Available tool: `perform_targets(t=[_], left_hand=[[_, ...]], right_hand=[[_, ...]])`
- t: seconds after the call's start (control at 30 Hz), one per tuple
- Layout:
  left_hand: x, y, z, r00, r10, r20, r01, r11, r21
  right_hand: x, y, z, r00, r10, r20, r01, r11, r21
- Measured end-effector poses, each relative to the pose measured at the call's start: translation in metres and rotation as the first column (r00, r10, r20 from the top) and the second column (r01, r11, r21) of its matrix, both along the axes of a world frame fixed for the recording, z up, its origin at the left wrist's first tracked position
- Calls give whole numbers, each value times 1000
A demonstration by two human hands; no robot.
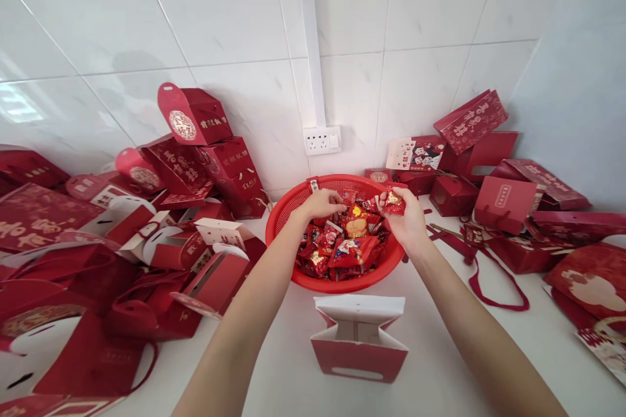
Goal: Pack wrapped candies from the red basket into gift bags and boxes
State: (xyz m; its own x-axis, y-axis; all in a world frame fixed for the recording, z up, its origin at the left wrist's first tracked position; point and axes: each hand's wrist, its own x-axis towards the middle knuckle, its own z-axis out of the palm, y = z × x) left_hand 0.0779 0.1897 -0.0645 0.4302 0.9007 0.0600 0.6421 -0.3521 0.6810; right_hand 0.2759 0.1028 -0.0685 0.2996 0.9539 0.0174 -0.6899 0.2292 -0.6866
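At the centre of the frame, a red plastic basket (pixel 337 285) stands on a white table (pixel 288 345), piled with small wrapped sweets (pixel 357 251) in red, some with yellow prints. The right hand (pixel 408 218) is at the basket's right rim, its thumb and fingers closed around 1 red packet (pixel 394 201). The left hand (pixel 323 204) is over the basket's upper left part, fingers curled close together; I cannot tell whether it has hold of anything.

Just below the basket, at the lower centre, 1 red box (pixel 359 358) stands with its top open, showing a pale inside. Red gift boxes (pixel 210 163) crowd the left of the frame, some stacked, and more red cartons (pixel 503 205) lie at the right, near a dark red ribbon (pixel 499 303). Above the basket, a white socket (pixel 321 140) sits on the tiled wall (pixel 347 98).
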Motion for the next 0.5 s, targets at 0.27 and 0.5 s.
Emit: perform_targets(t=[0.27,0.5], left_hand=[[16,-5,-11,951,-160,-266,150,987,-59],[23,-10,-15,966,-101,-240,130,985,112]], right_hand=[[-1,0,0,1000,-12,-22,12,1000,-3],[0,1,-1,999,-32,-31,33,999,23]])
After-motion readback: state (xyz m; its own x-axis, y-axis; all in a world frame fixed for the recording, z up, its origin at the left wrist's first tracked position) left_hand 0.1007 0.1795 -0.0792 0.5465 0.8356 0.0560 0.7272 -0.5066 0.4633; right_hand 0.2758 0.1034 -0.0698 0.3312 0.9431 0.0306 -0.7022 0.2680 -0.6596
